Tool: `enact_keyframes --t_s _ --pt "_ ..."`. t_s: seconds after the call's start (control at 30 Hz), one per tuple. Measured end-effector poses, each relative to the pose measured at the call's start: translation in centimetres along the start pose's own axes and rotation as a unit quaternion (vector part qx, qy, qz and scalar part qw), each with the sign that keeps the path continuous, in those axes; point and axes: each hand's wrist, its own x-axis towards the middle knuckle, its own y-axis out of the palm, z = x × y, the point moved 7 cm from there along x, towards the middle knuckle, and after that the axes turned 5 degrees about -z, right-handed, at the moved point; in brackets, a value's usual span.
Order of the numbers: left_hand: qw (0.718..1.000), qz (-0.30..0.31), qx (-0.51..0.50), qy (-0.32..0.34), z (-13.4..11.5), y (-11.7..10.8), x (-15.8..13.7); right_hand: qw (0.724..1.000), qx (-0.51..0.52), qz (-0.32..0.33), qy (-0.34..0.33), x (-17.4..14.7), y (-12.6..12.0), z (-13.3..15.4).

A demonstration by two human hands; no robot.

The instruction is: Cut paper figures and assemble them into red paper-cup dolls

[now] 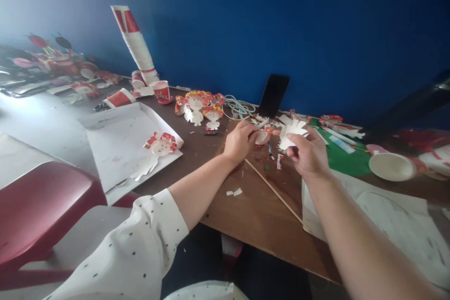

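My left hand (242, 141) is closed, its fingertips at the edge of a small paper doll head (262, 138) with red and orange trim. My right hand (309, 152) pinches a white paper cutout (292, 132) with fringed, finger-like ends between thumb and fingers. The two pieces are close together above the brown table. Below my hands lie a dark pen (270, 149) and a small red-and-white paper scrap (279, 161). A thin wooden stick (276, 193) slants across the tabletop between my forearms.
Finished-looking paper dolls (195, 105) stand near the blue wall, beside a coiled pale cable (239, 107). A phone (274, 95) leans there. A tall leaning stack of paper cups (135, 44) rises at left, behind a white box lid (116, 150). Rightward are green paper (346, 161) and a cup (392, 167).
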Motion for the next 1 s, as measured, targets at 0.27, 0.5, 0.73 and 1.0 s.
enact_keyframes --t_s 0.27,0.5,0.73,1.0 --pt "1.000 0.013 0.012 -0.011 -0.2 0.0 0.1 0.999 -0.045 0.017 -0.021 -0.1 0.2 -0.5" --pt "1.000 0.013 0.018 -0.013 -0.1 0.2 0.0 0.999 -0.017 0.036 0.008 0.0 0.6 -1.0" --pt "0.999 0.024 0.016 -0.014 -0.4 0.1 0.1 0.996 -0.061 -0.027 -0.059 0.4 0.1 -0.4" --pt "0.997 0.077 0.009 -0.030 -0.2 1.0 0.1 0.982 -0.162 -0.030 -0.097 -0.1 0.6 0.3"
